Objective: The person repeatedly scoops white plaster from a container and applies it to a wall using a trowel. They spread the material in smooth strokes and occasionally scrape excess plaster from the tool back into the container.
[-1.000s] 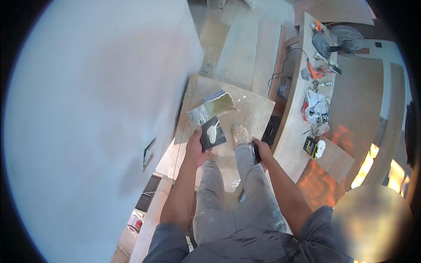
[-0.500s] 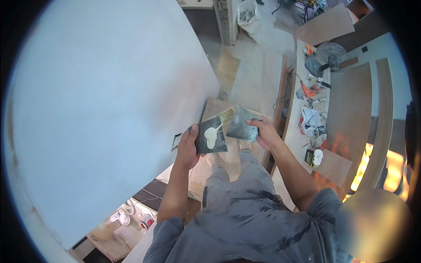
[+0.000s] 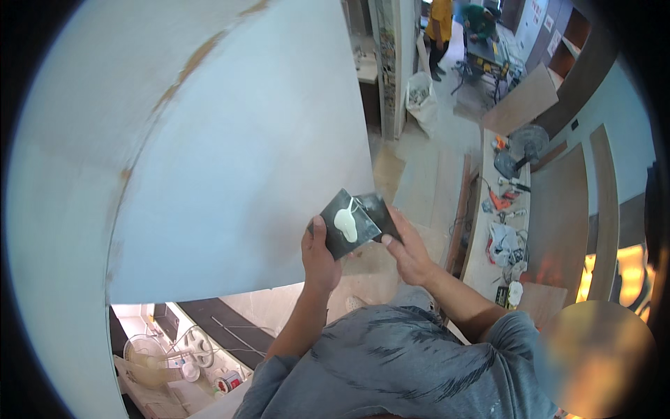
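The left hand (image 3: 319,257) pinches the lower corner of a small, glossy black square tile (image 3: 347,225) carrying a soft off-white blob of paste (image 3: 345,223), while the right hand (image 3: 408,253) grips a second dark plate (image 3: 380,214) tucked just behind it, both held at chest height. Tilted further, the wet blob could slide off the slick face. Just beyond curves a broad, matte pale-blue panel (image 3: 209,153) with brownish scuffs.

White plastic bag (image 3: 504,241) lies on the workbench (image 3: 488,272) at right; a small yellow-black packet (image 3: 502,297) sits nearer.
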The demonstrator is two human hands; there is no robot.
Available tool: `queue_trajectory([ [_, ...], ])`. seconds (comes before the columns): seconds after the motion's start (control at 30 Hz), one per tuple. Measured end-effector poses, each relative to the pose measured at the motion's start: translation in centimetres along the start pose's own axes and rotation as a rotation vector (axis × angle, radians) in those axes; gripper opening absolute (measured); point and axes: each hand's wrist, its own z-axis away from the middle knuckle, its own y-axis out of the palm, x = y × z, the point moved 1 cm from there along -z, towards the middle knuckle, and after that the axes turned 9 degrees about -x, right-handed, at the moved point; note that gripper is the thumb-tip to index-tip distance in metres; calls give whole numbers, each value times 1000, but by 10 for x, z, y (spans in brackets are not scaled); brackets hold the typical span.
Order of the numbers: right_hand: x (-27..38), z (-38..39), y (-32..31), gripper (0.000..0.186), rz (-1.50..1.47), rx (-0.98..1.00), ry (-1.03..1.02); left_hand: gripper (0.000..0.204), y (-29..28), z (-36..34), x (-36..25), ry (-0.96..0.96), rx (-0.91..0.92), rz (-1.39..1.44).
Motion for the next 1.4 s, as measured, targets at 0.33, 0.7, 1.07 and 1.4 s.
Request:
queue_trajectory([
  [0.33, 52, 17, 79, 71, 93, 142, -461, 33, -76, 72, -62, -36, 44, 155],
  [0.7, 52, -11, 74, 58, 385, 344, -230, 31, -86, 109, -114, 113, 122, 362],
  [1.07, 131, -40, 67, 28, -1072, 238, 809, 49, -70, 73, -120, 756, 64, 259],
  [1.4, 118, -40, 66, 23, -1229, 401, 1006, 54, -64, 55, -102, 1364, 235, -497],
])
